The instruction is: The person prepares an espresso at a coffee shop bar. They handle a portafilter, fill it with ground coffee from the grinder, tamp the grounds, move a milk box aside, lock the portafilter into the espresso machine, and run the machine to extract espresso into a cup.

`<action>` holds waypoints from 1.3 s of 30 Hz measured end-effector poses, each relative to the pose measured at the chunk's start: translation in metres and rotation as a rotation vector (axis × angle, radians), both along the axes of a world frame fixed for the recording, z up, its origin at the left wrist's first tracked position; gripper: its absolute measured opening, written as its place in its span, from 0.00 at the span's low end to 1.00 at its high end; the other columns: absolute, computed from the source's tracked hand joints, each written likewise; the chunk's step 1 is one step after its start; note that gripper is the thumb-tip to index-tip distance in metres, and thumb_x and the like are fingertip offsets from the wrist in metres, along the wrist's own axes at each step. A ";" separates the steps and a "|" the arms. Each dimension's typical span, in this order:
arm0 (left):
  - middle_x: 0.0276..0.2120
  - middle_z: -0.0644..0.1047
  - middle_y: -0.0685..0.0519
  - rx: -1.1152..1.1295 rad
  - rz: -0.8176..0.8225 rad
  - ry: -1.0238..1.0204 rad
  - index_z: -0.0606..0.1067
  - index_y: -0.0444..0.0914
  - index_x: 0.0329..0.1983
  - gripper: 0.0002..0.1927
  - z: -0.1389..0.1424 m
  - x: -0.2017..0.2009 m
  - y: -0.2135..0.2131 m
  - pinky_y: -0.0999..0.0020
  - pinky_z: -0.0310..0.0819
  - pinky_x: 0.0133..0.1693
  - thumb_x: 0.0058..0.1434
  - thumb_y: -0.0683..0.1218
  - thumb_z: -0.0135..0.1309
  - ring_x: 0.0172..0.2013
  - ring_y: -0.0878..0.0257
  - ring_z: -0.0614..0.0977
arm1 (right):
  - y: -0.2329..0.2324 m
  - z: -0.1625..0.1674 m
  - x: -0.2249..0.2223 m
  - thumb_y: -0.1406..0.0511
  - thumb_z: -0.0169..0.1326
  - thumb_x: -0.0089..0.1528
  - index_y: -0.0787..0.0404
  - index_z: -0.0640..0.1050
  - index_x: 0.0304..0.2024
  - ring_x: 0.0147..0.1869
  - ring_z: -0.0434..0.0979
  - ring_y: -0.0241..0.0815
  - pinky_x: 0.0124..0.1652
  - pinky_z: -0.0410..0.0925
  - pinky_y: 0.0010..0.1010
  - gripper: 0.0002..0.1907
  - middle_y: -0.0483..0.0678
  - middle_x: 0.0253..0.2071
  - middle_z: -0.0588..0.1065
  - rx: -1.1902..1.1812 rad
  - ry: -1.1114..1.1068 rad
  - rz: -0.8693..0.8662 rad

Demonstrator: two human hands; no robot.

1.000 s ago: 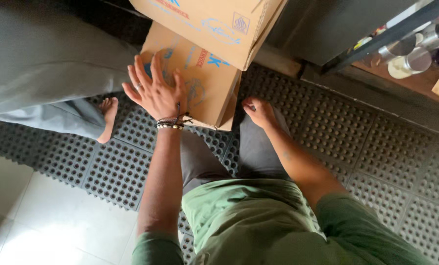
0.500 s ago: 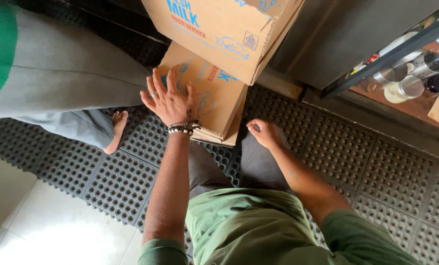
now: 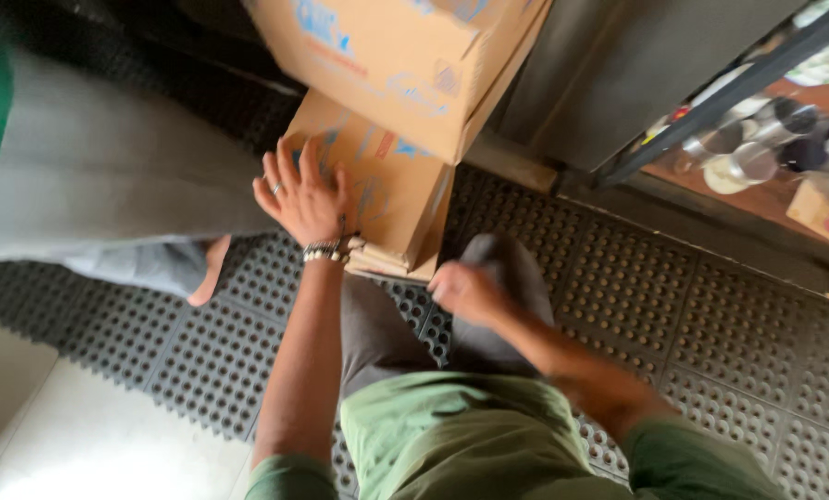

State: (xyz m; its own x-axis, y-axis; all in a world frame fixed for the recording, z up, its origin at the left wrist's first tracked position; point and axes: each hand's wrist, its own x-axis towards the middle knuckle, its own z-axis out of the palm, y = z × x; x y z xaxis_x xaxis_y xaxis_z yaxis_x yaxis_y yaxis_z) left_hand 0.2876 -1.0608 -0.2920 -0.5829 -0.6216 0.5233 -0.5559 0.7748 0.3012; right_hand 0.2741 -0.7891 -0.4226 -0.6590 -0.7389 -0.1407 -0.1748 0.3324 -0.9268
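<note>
My left hand (image 3: 305,199) rests flat, fingers spread, against the near face of a lower cardboard box (image 3: 386,199) that stands on the floor mat. It wears a ring and a beaded bracelet. A second, larger cardboard box (image 3: 405,65) sits stacked on top of it, jutting toward me. My right hand (image 3: 465,292) hovers by the lower box's near bottom corner, fingers curled and blurred, holding nothing that I can make out. My grey-trousered knees are just below the boxes.
Another person's grey trouser leg (image 3: 109,185) and bare foot (image 3: 206,273) stand at the left on the black rubber mat (image 3: 673,306). A metal cabinet face (image 3: 618,74) rises behind the boxes. Metal cups and dishes (image 3: 747,153) sit on a shelf at right. Pale floor tile (image 3: 90,444) lies lower left.
My right hand has drawn in from the mat toward the lower box's corner and curled. The left hand stays pressed on the box. The view has shifted closer.
</note>
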 end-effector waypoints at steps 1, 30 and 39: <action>0.69 0.67 0.47 -0.021 -0.031 0.007 0.74 0.48 0.64 0.29 0.003 0.002 0.003 0.41 0.43 0.68 0.59 0.58 0.58 0.71 0.47 0.62 | 0.007 0.006 0.010 0.67 0.57 0.61 0.60 0.81 0.40 0.46 0.80 0.49 0.46 0.73 0.40 0.06 0.50 0.39 0.77 -0.253 0.292 0.278; 0.41 0.79 0.39 1.414 -0.489 -0.672 0.73 0.37 0.54 0.25 0.349 0.356 0.169 0.59 0.78 0.39 0.59 0.56 0.55 0.39 0.50 0.82 | 0.239 0.435 0.111 0.59 0.58 0.60 0.58 0.83 0.42 0.42 0.79 0.48 0.40 0.72 0.42 0.13 0.51 0.38 0.80 0.455 -0.199 -0.135; 0.30 0.85 0.44 2.010 -0.544 -0.206 0.78 0.37 0.45 0.20 0.369 0.386 0.163 0.66 0.80 0.33 0.56 0.55 0.58 0.30 0.59 0.85 | 0.293 0.480 0.116 0.56 0.57 0.60 0.55 0.85 0.42 0.34 0.76 0.39 0.30 0.71 0.39 0.14 0.43 0.32 0.80 0.499 -0.495 -0.640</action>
